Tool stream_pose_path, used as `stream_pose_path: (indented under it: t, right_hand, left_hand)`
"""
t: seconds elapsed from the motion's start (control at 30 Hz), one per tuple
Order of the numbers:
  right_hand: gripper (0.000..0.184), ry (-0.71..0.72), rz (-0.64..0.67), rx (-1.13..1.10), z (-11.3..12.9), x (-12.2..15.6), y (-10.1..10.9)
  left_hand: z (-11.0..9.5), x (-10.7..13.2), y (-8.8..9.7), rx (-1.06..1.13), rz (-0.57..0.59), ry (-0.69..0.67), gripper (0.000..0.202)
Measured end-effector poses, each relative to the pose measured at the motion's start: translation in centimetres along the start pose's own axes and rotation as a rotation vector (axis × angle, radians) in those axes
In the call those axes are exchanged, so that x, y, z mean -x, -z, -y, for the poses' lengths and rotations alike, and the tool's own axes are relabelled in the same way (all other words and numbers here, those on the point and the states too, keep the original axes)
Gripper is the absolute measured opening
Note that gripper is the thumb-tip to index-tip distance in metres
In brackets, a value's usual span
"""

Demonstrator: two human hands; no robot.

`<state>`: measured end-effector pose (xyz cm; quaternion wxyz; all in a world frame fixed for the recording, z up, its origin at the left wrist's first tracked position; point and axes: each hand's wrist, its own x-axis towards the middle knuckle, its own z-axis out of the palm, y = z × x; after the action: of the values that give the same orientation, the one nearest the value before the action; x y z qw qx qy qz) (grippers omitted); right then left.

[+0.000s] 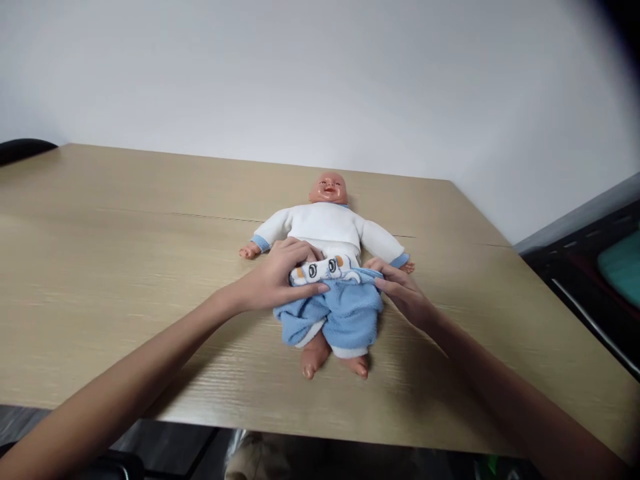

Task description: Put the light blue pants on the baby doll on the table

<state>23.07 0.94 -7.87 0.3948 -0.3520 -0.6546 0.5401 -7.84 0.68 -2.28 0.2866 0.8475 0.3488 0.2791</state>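
A baby doll [327, 190] lies on its back on the wooden table [125, 267], head toward the wall. It wears a white top [325, 227] with blue cuffs and fleecy blue trousers [345, 317]. My left hand [283, 277] is closed on the left side of the trousers' waistband, thumb under, fingers over the doll's belly. My right hand [400, 287] pinches the right side of the same waistband. A printed white band [320, 269] with cartoon eyes shows between my hands. The doll's bare feet [333, 363] stick out below the trouser legs.
A dark chair back [23, 148] shows at the far left behind the table. A plain white wall stands behind. At the right, beyond the table edge, sits a dark surface with a teal object [623, 263]. The table's near edge [250, 427] runs below my forearms.
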Motion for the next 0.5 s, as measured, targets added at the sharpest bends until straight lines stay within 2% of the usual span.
stream_pose_path:
  t: [0.13, 0.23, 0.3, 0.4, 0.5]
  right_hand:
    - [0.029, 0.058, -0.142, 0.132, -0.3, -1.8, -1.2]
    - [0.031, 0.035, -0.25, 0.111, -1.5, -2.6, -1.9]
    - [0.034, 0.017, -0.299, 0.109, -2.3, -2.6, -2.3]
    - [0.041, -0.059, -0.327, 0.093, -3.0, -2.0, -2.7]
    - [0.046, -0.117, -0.335, 0.046, -3.4, -1.4, -3.0]
  left_hand:
    - [1.0, -0.5, -0.3, 0.047, -0.113, 0.159, 0.043]
    - [2.1, 0.0, -0.6, 0.004, -0.209, 0.167, 0.047]
    - [2.9, 1.0, -0.7, 0.025, -0.185, 0.152, 0.05]
    - [3.4, 2.6, -0.6, 0.161, -0.082, 0.136, 0.052]
    - [3.6, 3.3, -0.6, 0.256, -0.059, 0.151, 0.044]
